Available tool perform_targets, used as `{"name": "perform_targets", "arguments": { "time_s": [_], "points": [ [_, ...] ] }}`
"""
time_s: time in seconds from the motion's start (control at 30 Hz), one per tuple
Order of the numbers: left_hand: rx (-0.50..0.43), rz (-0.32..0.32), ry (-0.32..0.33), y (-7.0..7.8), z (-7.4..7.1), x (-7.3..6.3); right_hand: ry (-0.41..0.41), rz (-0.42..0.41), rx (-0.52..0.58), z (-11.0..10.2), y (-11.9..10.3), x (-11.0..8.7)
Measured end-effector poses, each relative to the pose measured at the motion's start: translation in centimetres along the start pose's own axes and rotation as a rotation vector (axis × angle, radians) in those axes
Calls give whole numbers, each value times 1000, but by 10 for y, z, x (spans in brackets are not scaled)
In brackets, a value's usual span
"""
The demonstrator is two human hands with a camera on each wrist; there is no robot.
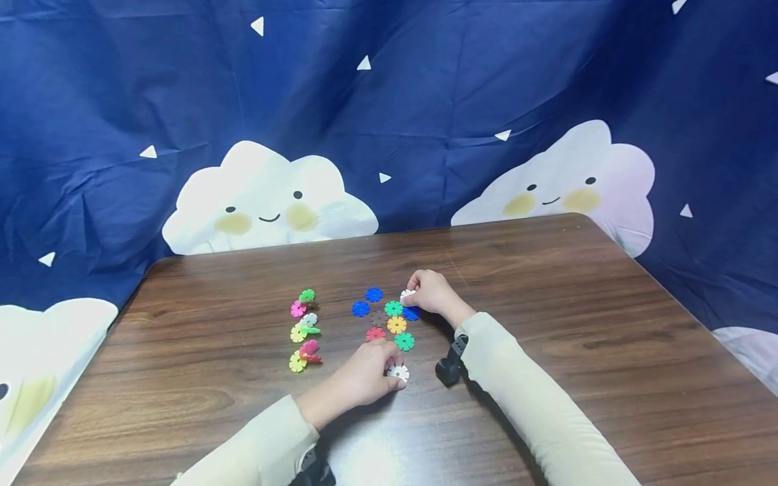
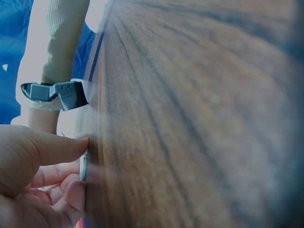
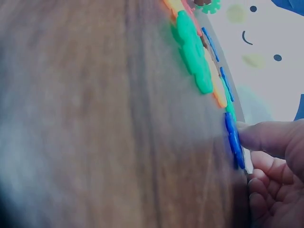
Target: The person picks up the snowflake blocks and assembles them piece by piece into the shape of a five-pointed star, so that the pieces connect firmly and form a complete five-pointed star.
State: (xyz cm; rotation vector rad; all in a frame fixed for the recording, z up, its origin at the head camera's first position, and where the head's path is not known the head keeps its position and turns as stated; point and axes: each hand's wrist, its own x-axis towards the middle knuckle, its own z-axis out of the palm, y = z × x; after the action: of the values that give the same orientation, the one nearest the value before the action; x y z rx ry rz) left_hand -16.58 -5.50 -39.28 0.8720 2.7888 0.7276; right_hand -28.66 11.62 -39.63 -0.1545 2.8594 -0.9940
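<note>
My left hand [image 1: 372,372] pinches a white notched plastic disc [image 1: 398,372] between thumb and fingers, low over the near side of the loose discs. In the left wrist view that disc [image 2: 83,166] shows only as a thin edge. At the far side, my right hand [image 1: 433,294] grips another white disc [image 1: 406,294] by its edge. Just beside it lies a blue disc [image 1: 411,313], close to the thumb in the right wrist view. Between the hands lie green [image 1: 404,341], orange [image 1: 397,325], red [image 1: 375,333] and brown [image 1: 378,318] discs.
Two more blue discs [image 1: 361,308] lie at the back left of the group. Further left stand joined disc pieces in a column, among them a yellow and pink one [image 1: 298,361]. The wooden table [image 1: 547,283] meets a blue cloud-printed cloth [image 1: 413,101] behind.
</note>
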Motion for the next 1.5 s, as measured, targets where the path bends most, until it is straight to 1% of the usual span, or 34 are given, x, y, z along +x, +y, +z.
{"name": "perform_targets", "arguments": {
  "time_s": [0.07,0.27,0.4,0.5,0.53,0.6,0.7,0.77,0.87,0.93,1.03,1.1,1.2,1.33,1.5],
  "points": [
    [4,-3,-3,0,0,0,15,-8,4,1,-1,-1],
    [66,-3,-8,5,0,3,73,-24,10,7,-4,-5],
    [41,-18,-25,7,-1,5,122,-9,31,11,-3,-10],
    [-7,-2,-19,6,0,5,168,-8,61,13,-1,-13],
    [-38,6,-11,5,0,5,185,-12,77,13,-1,-14],
    [-134,11,14,2,2,3,231,-34,123,15,2,-15],
    [-343,-11,42,-4,8,1,298,-66,226,16,8,-18],
    [-487,-40,50,-7,12,0,339,-79,307,15,12,-19],
    [-672,-87,62,-10,14,-2,370,-87,380,12,17,-21],
    [-778,-129,83,-11,14,-2,376,-97,409,10,18,-22],
    [-904,-199,136,-12,10,-2,370,-106,446,8,17,-24],
    [-956,-243,178,-12,7,-1,359,-109,481,6,15,-26],
    [-997,-290,235,-12,3,-1,334,-125,532,4,13,-32],
    [-1028,-332,292,-12,-1,0,305,-139,581,1,9,-42],
    [-1068,-373,351,-11,-7,-1,257,-125,671,1,5,-59]
  ]
}}
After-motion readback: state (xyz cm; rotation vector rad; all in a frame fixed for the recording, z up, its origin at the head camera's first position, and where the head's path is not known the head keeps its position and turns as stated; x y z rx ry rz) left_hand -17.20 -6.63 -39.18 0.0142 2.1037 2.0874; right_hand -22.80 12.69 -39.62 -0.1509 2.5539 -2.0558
